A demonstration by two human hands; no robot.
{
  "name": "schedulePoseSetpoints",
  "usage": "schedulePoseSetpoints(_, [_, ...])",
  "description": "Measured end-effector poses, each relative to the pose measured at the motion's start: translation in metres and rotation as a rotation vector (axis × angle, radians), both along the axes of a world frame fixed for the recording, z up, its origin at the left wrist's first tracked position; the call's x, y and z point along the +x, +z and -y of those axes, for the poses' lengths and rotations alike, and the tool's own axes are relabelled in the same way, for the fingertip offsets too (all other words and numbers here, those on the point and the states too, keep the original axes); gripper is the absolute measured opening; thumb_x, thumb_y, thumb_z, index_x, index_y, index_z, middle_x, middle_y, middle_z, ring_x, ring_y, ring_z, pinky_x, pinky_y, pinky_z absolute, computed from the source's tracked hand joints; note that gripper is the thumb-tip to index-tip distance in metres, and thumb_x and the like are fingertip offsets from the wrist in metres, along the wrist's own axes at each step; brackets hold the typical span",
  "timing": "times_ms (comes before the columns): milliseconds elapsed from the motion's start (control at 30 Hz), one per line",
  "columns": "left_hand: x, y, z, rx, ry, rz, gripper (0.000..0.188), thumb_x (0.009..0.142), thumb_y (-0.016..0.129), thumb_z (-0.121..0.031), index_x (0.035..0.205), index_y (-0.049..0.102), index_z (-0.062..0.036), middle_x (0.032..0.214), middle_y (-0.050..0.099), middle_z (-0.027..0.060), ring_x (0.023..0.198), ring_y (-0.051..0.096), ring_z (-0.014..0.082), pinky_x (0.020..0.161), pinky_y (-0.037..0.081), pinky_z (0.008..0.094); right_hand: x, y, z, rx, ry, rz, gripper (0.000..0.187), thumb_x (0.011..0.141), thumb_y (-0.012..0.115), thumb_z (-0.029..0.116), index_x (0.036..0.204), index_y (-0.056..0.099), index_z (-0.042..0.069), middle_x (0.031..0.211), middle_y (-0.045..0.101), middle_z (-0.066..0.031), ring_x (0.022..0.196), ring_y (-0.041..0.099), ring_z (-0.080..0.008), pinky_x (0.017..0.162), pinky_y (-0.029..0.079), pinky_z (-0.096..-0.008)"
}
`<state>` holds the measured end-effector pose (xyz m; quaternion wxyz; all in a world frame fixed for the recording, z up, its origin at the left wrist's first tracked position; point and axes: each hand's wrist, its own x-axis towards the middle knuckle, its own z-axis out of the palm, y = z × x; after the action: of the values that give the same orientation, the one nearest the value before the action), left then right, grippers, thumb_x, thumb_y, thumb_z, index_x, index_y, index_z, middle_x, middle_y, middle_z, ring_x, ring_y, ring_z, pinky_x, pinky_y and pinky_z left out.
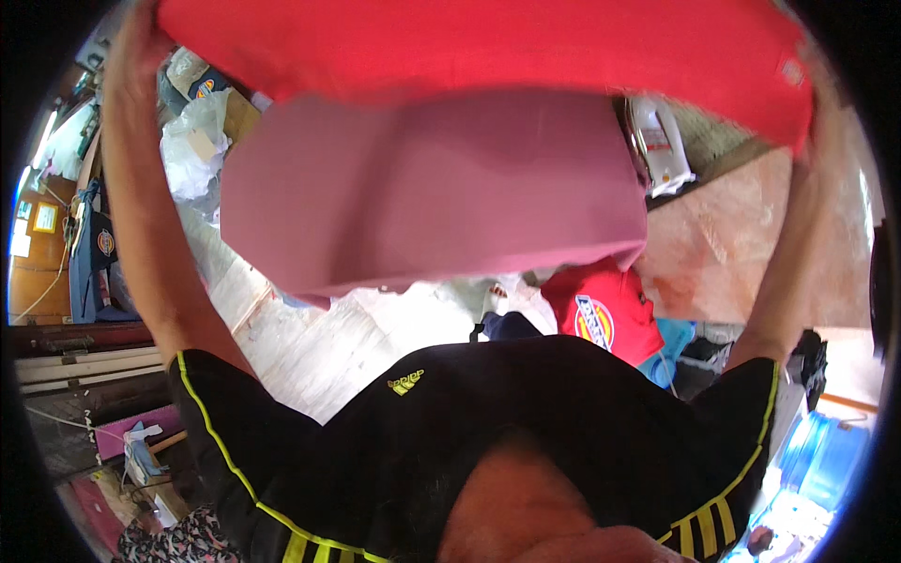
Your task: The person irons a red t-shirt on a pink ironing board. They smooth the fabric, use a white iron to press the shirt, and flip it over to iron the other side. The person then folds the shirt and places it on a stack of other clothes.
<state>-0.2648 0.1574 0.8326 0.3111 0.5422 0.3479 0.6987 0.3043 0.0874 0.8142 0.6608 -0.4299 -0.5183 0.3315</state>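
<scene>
Both my arms are raised, and a wide piece of red cloth (488,47) is stretched between my hands. My left hand (143,39) grips its left end at the top rim of the view, blurred and partly cut off. At the right end my right hand (824,108) is closed on the cloth's edge, its fingers mostly hidden. A small pale round mark sits near that corner. Below the cloth lies a mauve cloth-covered board (450,188), apart from my hands. Its far edge is hidden behind the red cloth.
A red printed garment (601,310) hangs at the board's near right. Right of the board are a white iron-like object (660,145) and a brown tabletop (718,235). White plastic bags (194,141) lie to the left. A blue water bottle (826,460) stands lower right.
</scene>
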Motion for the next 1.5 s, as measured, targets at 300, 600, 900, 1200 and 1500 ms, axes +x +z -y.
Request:
schedulePoseSetpoints(300, [0.003, -0.328, 0.220, -0.675, -0.071, 0.188, 0.034, 0.098, 0.060, -0.012, 0.130, 0.057, 0.0004, 0.121, 0.067, 0.0107, 0.104, 0.065, 0.0187, 0.091, 0.053, 0.0345, 0.014, -0.345, 0.202, -0.532, 0.013, -0.022, 0.019, 0.094, 0.059, 0.003, 0.112, 0.065, 0.002, 0.103, 0.068, -0.0043, 0.091, 0.061, -0.0109, 0.083, 0.049, -0.0272])
schedulePoseSetpoints(600, [0.006, -0.419, 0.325, -0.696, -0.034, 0.139, 0.030, 0.097, 0.062, -0.009, 0.124, 0.056, 0.0009, 0.117, 0.066, 0.0076, 0.102, 0.062, 0.0141, 0.094, 0.048, 0.0292, 0.035, -0.410, 0.302, -0.817, 0.129, 0.403, 0.017, 0.096, 0.059, 0.006, 0.112, 0.062, 0.002, 0.102, 0.069, -0.0048, 0.094, 0.063, -0.0103, 0.080, 0.051, -0.0285])
schedulePoseSetpoints(900, [-0.015, -0.363, 0.196, -0.372, 0.555, -0.814, 0.030, 0.092, 0.066, -0.023, 0.110, 0.065, 0.0018, 0.099, 0.067, 0.0208, 0.084, 0.065, 0.0352, 0.078, 0.051, 0.0405, -0.034, -0.344, 0.076, -0.155, -0.242, 1.110, 0.031, 0.095, 0.061, 0.023, 0.115, 0.061, -0.001, 0.097, 0.065, -0.0267, 0.094, 0.063, -0.0452, 0.078, 0.052, -0.0478])
schedulePoseSetpoints(1200, [-0.024, -0.359, 0.133, -0.759, 0.594, -0.730, 0.026, 0.088, 0.071, -0.020, 0.104, 0.070, 0.0004, 0.085, 0.072, 0.0169, 0.078, 0.070, 0.0256, 0.074, 0.053, 0.0367, -0.045, -0.355, -0.024, -0.292, -0.183, 0.960, 0.029, 0.092, 0.066, 0.024, 0.109, 0.068, 0.000, 0.097, 0.069, -0.0209, 0.091, 0.068, -0.0331, 0.081, 0.053, -0.0395])
schedulePoseSetpoints(1500, [-0.007, -0.349, 0.157, -0.703, 0.673, -0.562, 0.030, 0.090, 0.071, -0.019, 0.109, 0.064, 0.0025, 0.093, 0.069, 0.0151, 0.082, 0.063, 0.0196, 0.077, 0.050, 0.0331, -0.035, -0.337, -0.048, -0.015, -0.102, 1.397, 0.025, 0.087, 0.073, 0.018, 0.106, 0.066, 0.004, 0.101, 0.067, -0.0143, 0.094, 0.065, -0.0332, 0.084, 0.051, -0.0411])
